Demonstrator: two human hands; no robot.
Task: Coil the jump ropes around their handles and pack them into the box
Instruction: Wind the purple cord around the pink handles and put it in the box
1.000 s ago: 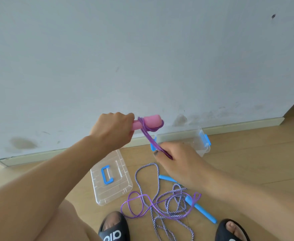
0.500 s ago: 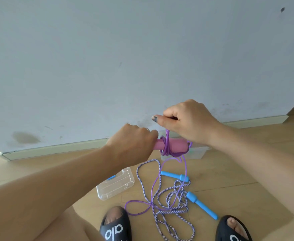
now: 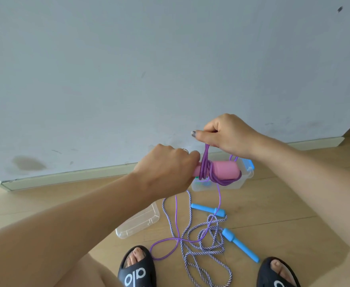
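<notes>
Head view: left hand (image 3: 166, 170) grips the pink handle (image 3: 223, 169) level above the box (image 3: 221, 184); right hand (image 3: 228, 135), just above, pinches the purple rope (image 3: 206, 160) coiled round it.

I count two jump ropes: one thin purple cord (image 3: 176, 220) partly wound on the one thick pink foam handle (image 3: 224, 169) that shows, and one purple-and-white braided rope (image 3: 192, 253) loose on the floor. That braided rope has two slim blue plastic handles, one nearer the wall (image 3: 208, 210) and one nearer my feet (image 3: 240, 245). There is one clear plastic box with blue latches (image 3: 246, 177) and one clear plastic lid (image 3: 139, 222). I see two black slide sandals, left (image 3: 137, 270) and right (image 3: 277, 274).
</notes>
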